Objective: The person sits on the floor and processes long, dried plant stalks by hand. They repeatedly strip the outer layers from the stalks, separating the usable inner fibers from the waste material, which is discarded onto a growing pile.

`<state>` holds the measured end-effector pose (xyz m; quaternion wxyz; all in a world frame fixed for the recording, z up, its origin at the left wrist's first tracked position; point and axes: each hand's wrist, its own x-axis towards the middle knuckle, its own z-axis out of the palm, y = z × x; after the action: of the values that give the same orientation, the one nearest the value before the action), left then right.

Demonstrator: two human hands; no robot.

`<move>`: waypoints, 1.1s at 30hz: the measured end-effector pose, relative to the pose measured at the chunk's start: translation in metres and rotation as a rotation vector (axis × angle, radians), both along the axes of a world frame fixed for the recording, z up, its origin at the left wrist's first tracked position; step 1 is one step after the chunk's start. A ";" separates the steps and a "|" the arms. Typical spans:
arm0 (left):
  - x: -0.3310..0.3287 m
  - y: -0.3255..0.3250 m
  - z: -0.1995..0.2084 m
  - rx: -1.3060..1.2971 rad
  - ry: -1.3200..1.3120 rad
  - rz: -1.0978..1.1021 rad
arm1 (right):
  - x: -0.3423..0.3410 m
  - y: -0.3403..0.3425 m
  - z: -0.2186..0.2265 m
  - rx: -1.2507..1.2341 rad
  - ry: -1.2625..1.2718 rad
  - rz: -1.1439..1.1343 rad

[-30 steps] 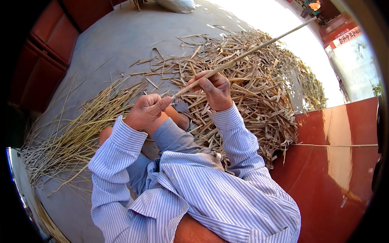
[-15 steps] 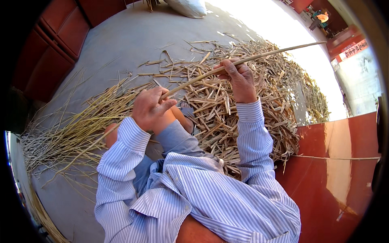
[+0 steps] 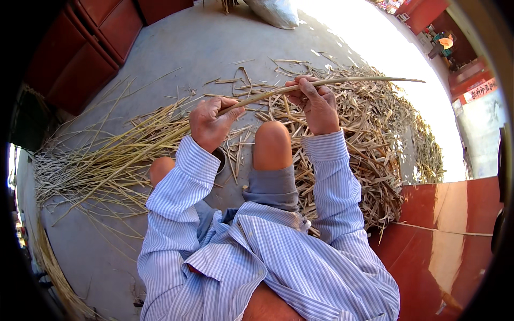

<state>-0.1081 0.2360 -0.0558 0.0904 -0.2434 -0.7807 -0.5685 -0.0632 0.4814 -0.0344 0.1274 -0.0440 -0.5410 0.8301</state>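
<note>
A long, thin dry plant stalk (image 3: pixel 369 79) runs across in front of me, slightly bowed, its tapered tip pointing right. My left hand (image 3: pixel 209 123) is closed around its thick left end. My right hand (image 3: pixel 319 111) pinches it between thumb and fingers, roughly a third of the way along. Beneath the right hand and beyond lies a big heap of dry, flat brown husks (image 3: pixel 369 144). On the floor left of my left hand is a spread of slender yellow-green stalks (image 3: pixel 123 152), paler at their far-left ends.
My bare knee (image 3: pixel 272 147) rises between my forearms. A dark round container (image 3: pixel 219 159) shows partly behind my left wrist. Red padded seats (image 3: pixel 91 59) stand upper left, a pale sack (image 3: pixel 276 12) at the top, and a glossy red panel (image 3: pixel 444 230) at lower right.
The stalk now bows and its right tip sits lower. My left hand has shifted a little right and up, and my knee stands upright between the arms. The whole view has turned slightly.
</note>
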 end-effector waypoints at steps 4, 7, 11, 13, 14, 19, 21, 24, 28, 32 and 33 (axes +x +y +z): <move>-0.037 -0.019 0.028 0.453 -0.223 0.179 | 0.003 0.027 -0.044 -0.058 -0.096 -0.013; -0.088 -0.041 0.028 0.131 -0.123 0.109 | 0.003 0.032 -0.061 -0.055 -0.086 -0.005; -0.114 -0.053 0.014 -0.864 0.854 0.380 | -0.018 0.021 -0.048 -0.057 -0.040 0.040; -0.106 -0.040 0.003 -0.630 0.753 0.119 | -0.022 0.020 -0.045 -0.064 -0.014 0.031; -0.091 -0.032 0.004 -0.582 0.333 -0.093 | -0.023 0.020 -0.046 -0.073 -0.010 0.037; -0.052 -0.037 -0.039 -0.153 -0.487 -0.403 | -0.027 0.021 -0.043 -0.126 0.051 0.065; -0.052 -0.050 -0.044 -0.181 -0.518 -0.368 | -0.025 0.024 -0.043 -0.156 0.078 0.103; -0.053 -0.061 -0.049 -0.133 -0.419 -0.266 | -0.026 0.011 -0.039 -0.184 0.076 0.042; -0.035 -0.046 -0.020 -0.271 0.044 -0.023 | -0.026 0.005 -0.043 -0.151 -0.007 -0.229; -0.021 -0.044 -0.001 -0.435 0.442 0.066 | -0.024 0.012 -0.028 -0.169 -0.084 -0.315; -0.022 -0.046 -0.003 -0.424 0.478 0.082 | -0.023 0.025 -0.026 -0.176 -0.069 -0.342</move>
<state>-0.1301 0.1901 -0.0584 0.2414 -0.3518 -0.8475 -0.3159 -0.0864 0.5066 -0.0599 0.2435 -0.1748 -0.4550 0.8385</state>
